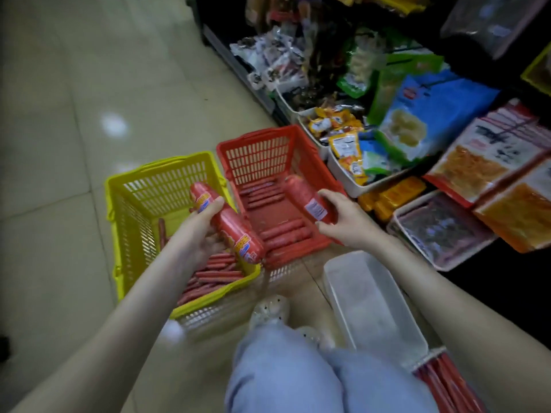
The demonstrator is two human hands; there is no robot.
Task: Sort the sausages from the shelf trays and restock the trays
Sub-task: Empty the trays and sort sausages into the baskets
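Two thick sausages held over two baskets on the shop floor.

The left hand (204, 234) has its fingers clamped round a thick labelled sausage (229, 231) above the yellow basket (119, 204). The right hand (343, 217) grips a second thick sausage (305, 196) over the red basket (253, 153), just to the right. Thin sausages (217, 275) lie in both baskets. A clear tray (372, 299) sits on the floor at near right, beside what seems a bundle of red sticks (447, 383).
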